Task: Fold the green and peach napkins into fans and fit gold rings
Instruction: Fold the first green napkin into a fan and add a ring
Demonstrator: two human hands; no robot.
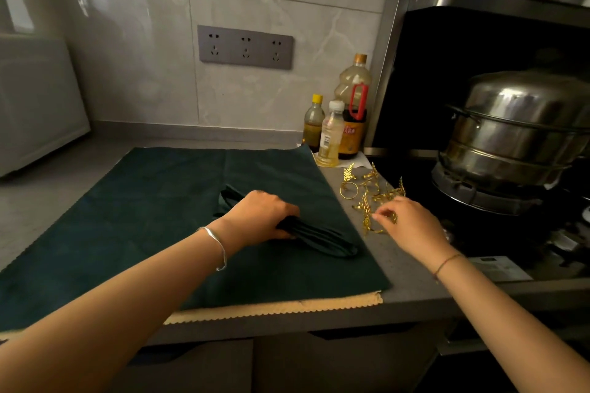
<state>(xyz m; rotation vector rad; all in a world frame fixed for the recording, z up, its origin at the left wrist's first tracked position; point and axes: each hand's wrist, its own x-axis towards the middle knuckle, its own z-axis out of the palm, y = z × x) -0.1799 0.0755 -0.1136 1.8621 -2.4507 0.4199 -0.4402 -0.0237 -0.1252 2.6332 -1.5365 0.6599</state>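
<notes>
The dark green cloth napkin (322, 241), gathered into a long pleated bundle, lay on a flat dark green cloth (153, 220) spread over the grey stone counter (402, 268), near that cloth's right edge. The left hand (261, 214) was curled round the bundle's middle, pinning the pleats together. Just to the right, over bare counter, the right hand (412, 226) had thumb and forefinger pinched on a gold metal ring with a leaf spray (367, 217), which looked to be resting on the surface. More loose gold rings (373, 188) sat in a cluster just behind it. A peach scalloped napkin (277, 308) showed only as a strip under the green cloth's front edge.

From where I stood, the pleating of this green one seemed finished and the ring step was in hand. Next would come lifting the ring to the bundle's free end and sliding it on, with the left hand squeezing the pleats narrow enough to pass.
</notes>
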